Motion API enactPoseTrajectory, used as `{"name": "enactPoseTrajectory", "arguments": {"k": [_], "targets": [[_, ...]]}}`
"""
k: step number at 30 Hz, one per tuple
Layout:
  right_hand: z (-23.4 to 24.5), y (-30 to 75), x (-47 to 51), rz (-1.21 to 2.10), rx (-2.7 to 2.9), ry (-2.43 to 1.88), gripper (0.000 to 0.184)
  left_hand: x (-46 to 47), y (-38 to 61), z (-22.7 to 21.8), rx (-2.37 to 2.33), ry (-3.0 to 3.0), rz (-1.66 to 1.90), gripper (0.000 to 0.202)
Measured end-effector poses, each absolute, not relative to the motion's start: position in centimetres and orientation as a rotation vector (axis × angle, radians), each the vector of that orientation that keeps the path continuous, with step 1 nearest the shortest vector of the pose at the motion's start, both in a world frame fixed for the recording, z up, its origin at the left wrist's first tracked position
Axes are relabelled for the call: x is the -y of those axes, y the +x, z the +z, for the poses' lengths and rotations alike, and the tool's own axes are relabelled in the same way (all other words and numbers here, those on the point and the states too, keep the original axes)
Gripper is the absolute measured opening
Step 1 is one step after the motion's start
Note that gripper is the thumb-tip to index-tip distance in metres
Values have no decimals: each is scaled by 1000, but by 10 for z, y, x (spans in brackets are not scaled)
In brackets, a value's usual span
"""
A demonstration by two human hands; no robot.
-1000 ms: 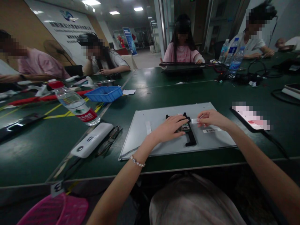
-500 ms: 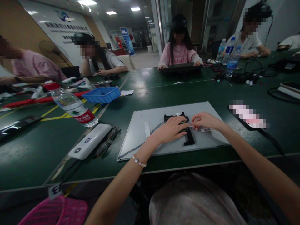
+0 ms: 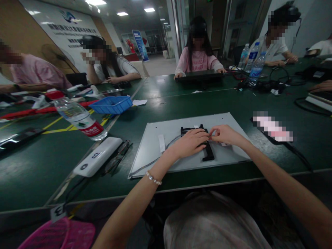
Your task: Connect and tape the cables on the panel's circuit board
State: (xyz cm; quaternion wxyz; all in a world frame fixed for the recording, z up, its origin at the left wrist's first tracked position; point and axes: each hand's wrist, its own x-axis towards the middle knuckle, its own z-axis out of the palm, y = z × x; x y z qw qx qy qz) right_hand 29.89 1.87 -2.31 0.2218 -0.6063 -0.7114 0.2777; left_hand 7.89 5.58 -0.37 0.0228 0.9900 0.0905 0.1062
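the black bracket lies on the pale panel, right of the panel's middle and partly hidden beneath the left hand. that hand is the nearer of the two: it rests palm down across the bracket from the near left, its fingers stretched out to the right, flat rather than gripping. the right hand comes in from the right, thumb and forefinger drawn narrow at the bracket's right edge, just beside the left fingertips; whether anything thin sits between them, i cannot tell. so from the right hand, the bracket lies to the left, partly on its near side.

the visible leg of the bracket runs near to far, its foot turned left at the near end, while the panel's long axis runs left to right along the near edge of the worktop. a white strip lies on the panel, left of the left hand, and a grey cable runs from the panel's near left corner toward the bracket.
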Motion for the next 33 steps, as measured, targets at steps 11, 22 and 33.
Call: {"name": "enactPoseTrajectory", "arguments": {"k": [11,22,33], "targets": [[-23,306,-18,793,1959,-1697,20,-56,79,-3,-319,3053,276,32],[-21,310,-16,683,1885,-1658,24,-53,80,-3,-345,3029,276,35],[-18,312,-14,641,1865,-1666,23,-62,52,30,-530,2905,411,46]]}}
